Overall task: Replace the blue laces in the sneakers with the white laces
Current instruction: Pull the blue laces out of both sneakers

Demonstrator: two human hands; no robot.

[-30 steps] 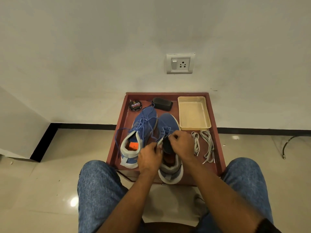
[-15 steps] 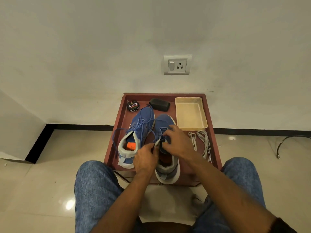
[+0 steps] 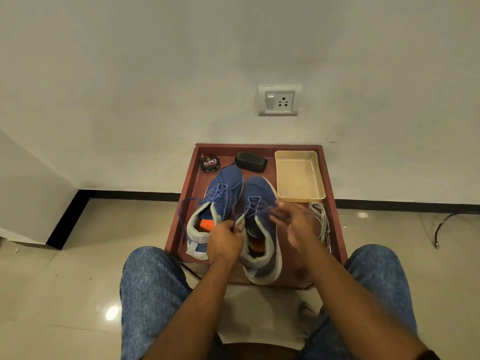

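Note:
Two blue sneakers lie on a red-brown tray table [image 3: 335,203]. The left sneaker [image 3: 215,203] has loose blue laces trailing to the left. My left hand [image 3: 224,242] grips the collar of the right sneaker [image 3: 259,216] at its left side. At the shoe's right side my right hand [image 3: 293,224] pinches its blue lace [image 3: 253,205], and that hand is blurred. White laces [image 3: 320,219] lie bundled on the tray to the right of my right hand.
A cream plastic tray [image 3: 298,175] sits at the table's back right, with a black brush [image 3: 250,161] and a round polish tin [image 3: 210,163] along the back. My knees in jeans flank the table. A wall with a socket stands behind.
My right hand has moved off the tongue to the right side of the right sneaker, drawing the blue lace out. The left hand stays on the collar.

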